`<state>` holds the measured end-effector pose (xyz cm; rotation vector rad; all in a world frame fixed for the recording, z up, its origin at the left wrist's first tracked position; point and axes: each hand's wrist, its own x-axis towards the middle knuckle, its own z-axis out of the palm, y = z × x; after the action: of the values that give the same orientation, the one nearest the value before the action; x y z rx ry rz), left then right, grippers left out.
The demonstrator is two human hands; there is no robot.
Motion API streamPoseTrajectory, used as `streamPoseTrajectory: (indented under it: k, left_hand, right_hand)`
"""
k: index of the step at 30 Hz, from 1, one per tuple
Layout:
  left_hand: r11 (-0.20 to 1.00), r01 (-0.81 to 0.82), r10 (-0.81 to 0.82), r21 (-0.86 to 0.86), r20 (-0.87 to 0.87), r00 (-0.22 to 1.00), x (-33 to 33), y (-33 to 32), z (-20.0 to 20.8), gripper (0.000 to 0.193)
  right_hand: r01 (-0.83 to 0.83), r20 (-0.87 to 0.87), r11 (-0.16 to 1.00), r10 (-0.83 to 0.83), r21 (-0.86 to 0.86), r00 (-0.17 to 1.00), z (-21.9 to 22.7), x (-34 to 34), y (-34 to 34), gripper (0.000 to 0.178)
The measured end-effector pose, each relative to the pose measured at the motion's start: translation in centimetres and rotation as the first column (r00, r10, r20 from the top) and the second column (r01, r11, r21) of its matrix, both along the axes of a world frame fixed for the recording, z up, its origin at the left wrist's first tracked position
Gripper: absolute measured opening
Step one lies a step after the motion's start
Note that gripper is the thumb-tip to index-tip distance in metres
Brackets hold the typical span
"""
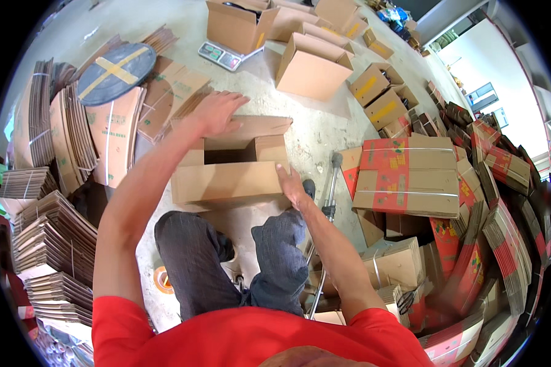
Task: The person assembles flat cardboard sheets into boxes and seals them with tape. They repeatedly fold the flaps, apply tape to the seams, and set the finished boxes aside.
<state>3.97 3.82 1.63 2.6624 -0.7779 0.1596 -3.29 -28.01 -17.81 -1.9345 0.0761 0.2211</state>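
1. Cardboard box (229, 178): it sits on the grey floor (260, 88), just in front of the person's knees, top open and inside dark. The near flap leans out toward the person; the far flap rises at the back.
2. The left grip (217, 114) is spread, fingers stretched out, at the left end of the far flap. Whether it touches the cardboard cannot be told.
3. The right grip (292, 186) is at the box's near right corner, thumb on the near flap. The other fingers are partly hidden, so I cannot tell whether it clasps the edge.
4. Beyond the box stand a digital scale (220, 56), with an open carton (236, 27) just behind its display, and a tall carton (312, 66) to the right.
5. Farther right are two cartons with yellow strips (379, 92), side by side.
6. On the left, a round grey disc (101, 84) with a tan cross lies on bundles of flattened cardboard (116, 131).
7. On the right, a metal pole (332, 189) with a black end stands near a strapped red-and-tan bundle (407, 174).
8. An orange ring (163, 279) lies on the floor beside the person's left leg.
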Motion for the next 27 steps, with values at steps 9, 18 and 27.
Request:
streamPoseTrajectory:
  k: [9, 18, 27]
  left_hand:
    - [0.980, 0.195, -0.168, 0.044, -0.349, 0.922, 0.9, -0.4, -5.6, 0.054]
    - [0.989, 0.078, -0.046, 0.129, -0.233, 0.971, -3.5, -2.1, -10.3, 0.056]
    - [0.989, 0.060, -0.052, 0.136, -0.062, 0.997, -3.7, -1.8, -12.8, 0.051]
  right_hand:
    - [-0.022, 0.085, 0.983, 0.038, -0.181, 0.996, 3.9, -0.6, 2.6, 0.060]
    - [0.047, 0.403, 0.962, 0.068, -0.268, 0.913, 3.4, -0.8, 2.2, 0.059]
    - [0.097, 0.409, 0.957, 0.025, -0.274, 0.912, 2.9, -1.2, 2.3, 0.056]
